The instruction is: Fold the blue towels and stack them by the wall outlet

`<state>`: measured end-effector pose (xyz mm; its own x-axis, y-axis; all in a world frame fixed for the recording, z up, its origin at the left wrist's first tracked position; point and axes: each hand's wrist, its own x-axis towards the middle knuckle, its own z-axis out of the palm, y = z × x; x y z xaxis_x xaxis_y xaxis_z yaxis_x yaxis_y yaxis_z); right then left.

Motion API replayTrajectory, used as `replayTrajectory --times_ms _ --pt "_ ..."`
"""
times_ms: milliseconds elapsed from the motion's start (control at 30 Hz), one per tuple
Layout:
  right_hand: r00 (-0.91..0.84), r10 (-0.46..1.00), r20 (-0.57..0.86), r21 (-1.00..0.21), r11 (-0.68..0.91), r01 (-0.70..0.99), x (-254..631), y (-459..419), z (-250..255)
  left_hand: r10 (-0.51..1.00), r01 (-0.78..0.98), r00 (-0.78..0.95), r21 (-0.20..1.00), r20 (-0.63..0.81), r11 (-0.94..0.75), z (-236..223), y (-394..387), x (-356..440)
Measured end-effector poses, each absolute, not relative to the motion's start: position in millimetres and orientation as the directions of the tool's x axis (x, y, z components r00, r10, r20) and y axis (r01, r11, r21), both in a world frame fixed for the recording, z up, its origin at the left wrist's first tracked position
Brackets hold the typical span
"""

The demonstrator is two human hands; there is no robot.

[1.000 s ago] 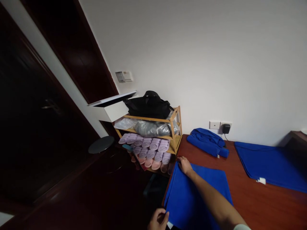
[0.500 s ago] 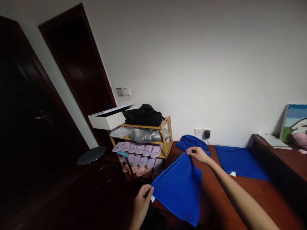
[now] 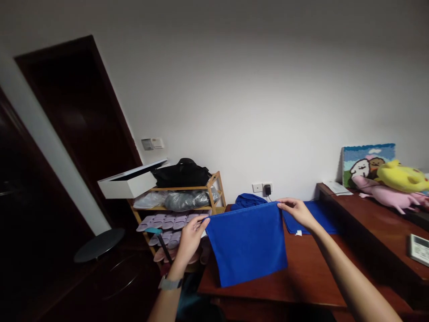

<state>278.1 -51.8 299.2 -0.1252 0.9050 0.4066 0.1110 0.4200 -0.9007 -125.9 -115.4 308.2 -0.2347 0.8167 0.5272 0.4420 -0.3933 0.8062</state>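
Note:
A blue folded cloth (image 3: 250, 246) hangs upright, stretched by its top edge between my two hands above the wooden table (image 3: 311, 273). My left hand (image 3: 192, 232) pinches its upper left corner, and a bit of white tag shows beside the fingers. At the upper right corner, my right hand (image 3: 296, 212) grips the edge between thumb and fingers. Behind it lies a crumpled blue cloth (image 3: 248, 200). A flat folded blue cloth (image 3: 317, 217) with a white tag rests on the table to the right, partly hidden by my right hand.
Left of the table stands a wooden rack (image 3: 214, 188) with purple slippers (image 3: 164, 220), a black bag (image 3: 182, 173) and a white box (image 3: 129, 185). A round stool (image 3: 99, 245) is farther left. Plush toys (image 3: 392, 197) and a picture (image 3: 368, 163) occupy a raised ledge at right.
My left hand has risen, bringing the cloth's top edge from a steep slant to nearly level. The cloth now faces me squarely. The view has turned right, showing more of the ledge.

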Motion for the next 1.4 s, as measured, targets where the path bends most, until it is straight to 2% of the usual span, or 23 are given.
replayTrajectory --times_ms 100,300,633,767,900,1067,1233,1400 --pt "-0.078 0.921 0.381 -0.913 0.388 0.121 293.2 -56.7 294.2 0.864 0.353 -0.179 0.850 0.471 -0.390 309.6 -106.1 -115.2" --pt "-0.002 0.924 0.382 -0.900 0.373 0.225 318.2 -71.4 275.9 0.910 0.314 -0.088 0.878 0.405 -0.361 302.7 -104.9 -99.7" --pt "0.110 0.887 0.448 -0.872 0.406 0.274 350.9 -121.3 276.6 0.924 0.280 0.015 0.885 0.383 -0.371 310.0 -144.7 -82.3" --pt "0.203 0.845 0.495 -0.852 0.426 0.302 359.0 -131.7 289.6 0.923 0.233 0.011 0.897 0.385 -0.377 317.3 -157.0 -67.5" --pt "0.241 0.826 0.510 -0.846 0.432 0.311 358.7 -114.1 288.4 0.922 0.184 -0.037 0.909 0.385 -0.373 312.1 -137.1 -60.1" --pt "0.154 0.890 0.430 -0.873 0.366 0.323 339.7 -35.7 244.5 0.936 0.200 -0.086 0.926 0.342 -0.320 250.9 -62.0 -77.4" --pt "0.056 0.967 0.247 -0.841 0.186 0.508 289.9 60.1 172.9 0.949 0.445 -0.111 0.869 0.294 -0.217 150.4 18.8 -103.1" --pt "0.101 0.987 0.126 -0.796 0.040 0.604 237.6 94.5 114.9 0.927 0.603 -0.186 0.782 0.326 -0.154 77.6 51.9 -104.9"
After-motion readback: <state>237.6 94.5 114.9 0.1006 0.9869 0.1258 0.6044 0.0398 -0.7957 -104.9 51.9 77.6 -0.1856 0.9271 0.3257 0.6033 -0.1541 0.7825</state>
